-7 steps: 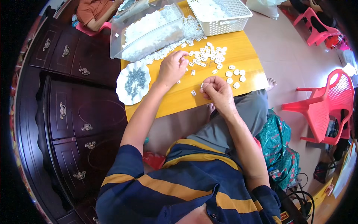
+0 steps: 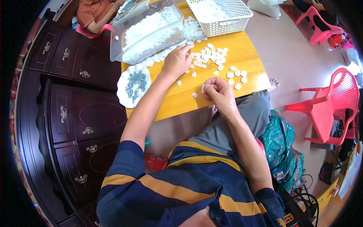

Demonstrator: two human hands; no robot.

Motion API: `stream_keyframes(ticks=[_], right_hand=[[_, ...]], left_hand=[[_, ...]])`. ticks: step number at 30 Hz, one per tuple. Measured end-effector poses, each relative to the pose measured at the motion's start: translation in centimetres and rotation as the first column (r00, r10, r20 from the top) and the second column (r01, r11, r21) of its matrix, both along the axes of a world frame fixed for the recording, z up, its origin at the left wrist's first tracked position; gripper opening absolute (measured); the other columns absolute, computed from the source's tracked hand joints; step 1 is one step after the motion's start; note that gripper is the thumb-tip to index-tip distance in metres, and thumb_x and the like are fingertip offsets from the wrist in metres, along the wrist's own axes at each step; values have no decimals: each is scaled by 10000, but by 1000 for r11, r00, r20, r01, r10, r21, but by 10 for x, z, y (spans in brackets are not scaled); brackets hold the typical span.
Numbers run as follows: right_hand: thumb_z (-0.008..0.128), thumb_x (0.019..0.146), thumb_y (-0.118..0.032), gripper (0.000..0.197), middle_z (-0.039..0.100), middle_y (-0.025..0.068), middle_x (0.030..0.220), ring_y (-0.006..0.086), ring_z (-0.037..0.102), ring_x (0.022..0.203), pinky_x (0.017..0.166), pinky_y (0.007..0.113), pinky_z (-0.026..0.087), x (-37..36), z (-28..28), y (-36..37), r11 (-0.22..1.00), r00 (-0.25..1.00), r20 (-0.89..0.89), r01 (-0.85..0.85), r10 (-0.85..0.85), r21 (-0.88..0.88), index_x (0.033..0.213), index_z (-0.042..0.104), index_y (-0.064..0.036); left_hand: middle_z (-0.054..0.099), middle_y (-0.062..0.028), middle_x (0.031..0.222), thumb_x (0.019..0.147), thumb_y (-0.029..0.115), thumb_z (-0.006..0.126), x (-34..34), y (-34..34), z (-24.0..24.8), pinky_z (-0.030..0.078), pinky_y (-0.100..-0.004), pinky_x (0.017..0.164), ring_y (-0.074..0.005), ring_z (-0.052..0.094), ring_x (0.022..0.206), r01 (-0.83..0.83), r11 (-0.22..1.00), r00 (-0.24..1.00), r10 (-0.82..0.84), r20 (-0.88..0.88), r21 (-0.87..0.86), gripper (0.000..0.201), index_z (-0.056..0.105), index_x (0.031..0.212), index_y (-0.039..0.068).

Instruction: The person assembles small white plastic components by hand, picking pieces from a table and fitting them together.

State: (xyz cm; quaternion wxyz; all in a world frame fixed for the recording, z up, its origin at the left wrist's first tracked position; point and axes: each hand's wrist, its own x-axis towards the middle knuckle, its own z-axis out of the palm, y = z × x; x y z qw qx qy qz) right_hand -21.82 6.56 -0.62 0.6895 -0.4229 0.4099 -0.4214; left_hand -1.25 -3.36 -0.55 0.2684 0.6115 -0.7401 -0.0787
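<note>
My left hand (image 2: pixel 177 62) reaches over the yellow table beside a loose heap of small white plastic pieces with holes (image 2: pixel 210 56). Its thumb and fingers are apart, and nothing shows between them. Nearer to me, my right hand (image 2: pixel 220 93) is closed in a pinch on a small pale piece (image 2: pixel 203 87), mostly hidden by the fingertips. A single white piece (image 2: pixel 194 95) lies just left of that hand. To its right is a looser group of white pieces (image 2: pixel 238 73). A white scalloped dish (image 2: pixel 123 82) of small grey metal parts stands left of my left forearm.
A clear plastic bin (image 2: pixel 146 54) and a white perforated basket (image 2: pixel 229 28), both full of white pieces, stand at the table's far side. Dark wooden drawers (image 2: pixel 102 109) flank the left. A pink chair (image 2: pixel 329 109) stands right. Another person (image 2: pixel 92 15) sits at the far left.
My left hand has shifted slightly farther away, uncovering a white piece beside its wrist. The right hand keeps its pinch in nearly the same place.
</note>
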Motion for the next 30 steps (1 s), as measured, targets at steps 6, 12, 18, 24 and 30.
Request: stream_keyframes(ticks=[6, 12, 18, 24, 30], right_hand=[[609, 958, -93, 76, 673, 18, 787, 53, 584, 645, 622, 195, 488, 4, 0, -4, 1000, 1000, 19, -12, 12, -12, 985, 609, -22], [605, 943, -76, 71, 680, 30, 774, 70, 593, 627, 598, 211, 486, 2, 0, -4, 1000, 1000, 18, 10, -10, -24, 969, 611, -10], [611, 955, -99, 77, 679, 30, 797, 69, 593, 646, 614, 209, 486, -1, -1, -2, 1000, 998, 70, 0, 2, -29, 987, 606, -30], [598, 968, -113, 87, 682, 47, 860, 73, 599, 664, 615, 204, 474, -15, 23, 4, 989, 969, 207, 145, -137, -20, 1027, 581, -52], [614, 971, -128, 113, 680, 56, 889, 116, 625, 709, 672, 241, 530, -33, 35, 30, 926, 796, 473, 312, -377, 214, 1058, 589, -61]], left_hand=[[674, -131, 919, 870, 192, 670, 7, -18, -12, 538, -451, 744, -330, 668, 833, 2, 1000, 999, -2, 46, -4, 156, 692, 995, 101], [676, -135, 907, 866, 174, 666, 4, -18, -6, 531, -458, 744, -339, 668, 835, -42, 999, 998, 40, 46, 34, 124, 663, 947, 80], [665, -96, 808, 881, 116, 666, 11, 14, 10, 512, -364, 662, -223, 649, 722, -78, 995, 989, 69, -133, -62, 120, 634, 967, 38], [610, 22, 800, 944, 90, 634, -23, 98, 41, 462, -199, 621, -26, 557, 702, 2, 996, 841, 47, -540, 90, 120, 600, 1044, 31], [635, 40, 884, 947, 56, 654, -108, 176, 53, 478, -192, 662, -11, 549, 730, 317, 945, 545, -112, -831, 80, 103, 623, 1043, 33]])
